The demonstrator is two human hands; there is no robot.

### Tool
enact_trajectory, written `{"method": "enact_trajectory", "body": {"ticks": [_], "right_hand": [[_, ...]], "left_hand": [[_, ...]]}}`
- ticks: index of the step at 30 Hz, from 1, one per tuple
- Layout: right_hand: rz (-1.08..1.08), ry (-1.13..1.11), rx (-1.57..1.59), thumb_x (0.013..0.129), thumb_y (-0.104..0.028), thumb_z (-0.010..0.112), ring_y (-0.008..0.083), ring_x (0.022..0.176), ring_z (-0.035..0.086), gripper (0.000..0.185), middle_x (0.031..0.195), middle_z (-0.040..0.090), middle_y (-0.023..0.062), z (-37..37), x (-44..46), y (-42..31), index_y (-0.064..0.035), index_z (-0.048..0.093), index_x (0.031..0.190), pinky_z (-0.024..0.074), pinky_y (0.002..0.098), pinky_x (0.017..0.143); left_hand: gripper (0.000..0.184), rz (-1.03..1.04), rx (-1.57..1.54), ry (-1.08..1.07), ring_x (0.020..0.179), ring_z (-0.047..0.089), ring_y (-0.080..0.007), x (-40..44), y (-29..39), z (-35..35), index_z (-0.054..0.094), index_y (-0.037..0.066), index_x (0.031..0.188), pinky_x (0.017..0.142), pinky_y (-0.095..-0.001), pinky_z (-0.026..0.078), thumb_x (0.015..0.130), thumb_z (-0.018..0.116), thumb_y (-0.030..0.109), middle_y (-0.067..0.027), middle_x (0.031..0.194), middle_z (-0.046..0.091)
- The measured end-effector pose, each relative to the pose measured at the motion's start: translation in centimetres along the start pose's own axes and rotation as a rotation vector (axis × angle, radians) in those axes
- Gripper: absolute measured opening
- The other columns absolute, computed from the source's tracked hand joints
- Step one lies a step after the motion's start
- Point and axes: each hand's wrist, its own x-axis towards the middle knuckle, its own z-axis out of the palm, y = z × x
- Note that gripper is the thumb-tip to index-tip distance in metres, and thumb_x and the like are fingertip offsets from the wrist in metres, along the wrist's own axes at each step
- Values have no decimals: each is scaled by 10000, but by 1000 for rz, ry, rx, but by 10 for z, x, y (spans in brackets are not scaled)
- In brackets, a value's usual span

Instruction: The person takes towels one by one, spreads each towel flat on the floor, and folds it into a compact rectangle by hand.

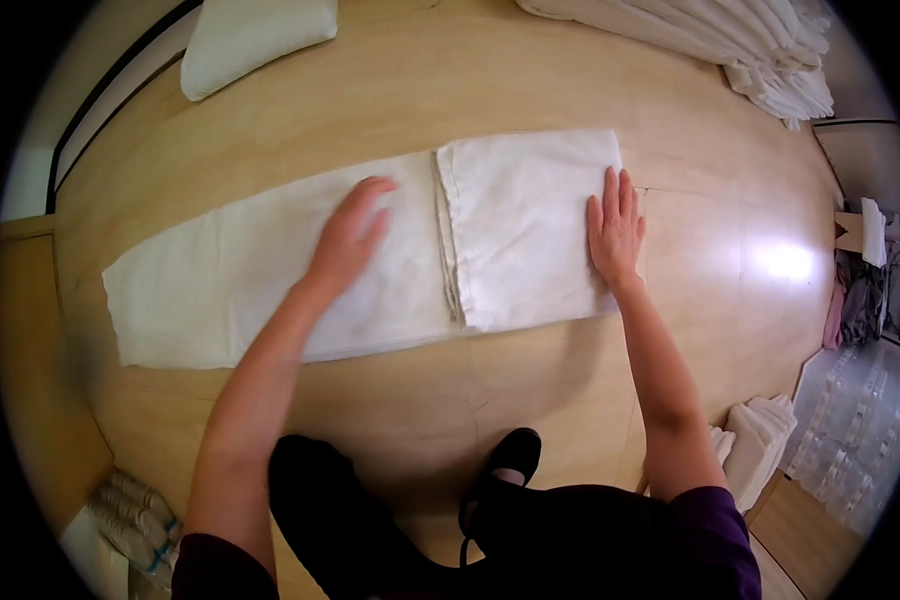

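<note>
A long white cloth (280,270) lies spread across the wooden floor. Its right part is doubled back into a thick folded section (535,230), whose layered edge runs near the middle of the strip. My right hand (618,230) rests flat on the right-hand fold, fingers stretched out and pointing away from me. Over the single-thickness part, left of the layered edge, is my left hand (352,235). It is a little blurred, thumb apart from the fingers, and nothing shows in it. Whether it touches the cloth I cannot tell.
A white cushion-like bundle (260,45) sits at the far left, and a heap of white fabric (710,40) at the far right. Folded white cloths (758,440) and clear plastic packaging (860,430) are at right. Wrapped bundles (135,525) stand at lower left. My feet are close below the cloth.
</note>
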Motion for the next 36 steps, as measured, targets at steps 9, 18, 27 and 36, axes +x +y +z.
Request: {"method": "enact_trajectory", "body": {"ticks": [9,18,27,36], "right_hand": [[-350,53,-191,913,-409,382,271,1336,187,527,1433,270,27,13,40,-26,-150,309,1366,137,598,1018],[-1171,-371,305,802,-401,559,256,1331,227,530,1410,319,-7,17,-107,-97,-226,442,1288,168,521,1055],[242,-393,711,811,-231,642,166,872,549,449,955,589,100,-37,-6,54,16,480,1149,455,303,755],[130,-96,388,821,-258,618,142,636,503,303,715,562,62,-142,-22,21,-14,502,957,430,301,573]], "left_hand": [[501,-23,562,-330,1351,132,-193,77,22,85,249,189,1383,1044,-577,146,930,341,382,-12,1455,193],[555,-4,604,-261,1354,99,-272,45,18,83,236,211,1393,1019,-614,149,899,400,402,-35,1467,154],[576,-77,370,-328,1323,200,-320,-135,62,63,327,138,1353,1031,-540,196,834,542,263,-132,1435,215],[338,-352,-738,127,1156,419,-239,-113,112,29,372,44,1245,959,-374,348,924,370,148,-129,1238,411]]}}
